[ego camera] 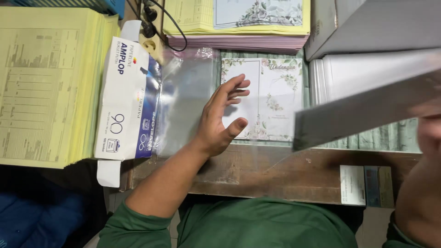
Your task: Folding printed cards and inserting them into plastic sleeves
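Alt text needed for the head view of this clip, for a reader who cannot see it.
A person's left hand presses open-fingered on a clear plastic sleeve beside a floral card on a wooden table. The right hand lifts a blurred grey card. Yellow forms and an envelope box lie left.

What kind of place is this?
Likely a small print or stationery workshop: thick stacks of yellow printed forms, floral-bordered white invitation cards, clear plastic sleeves and a white-and-blue envelope box crowd a worn wooden table.
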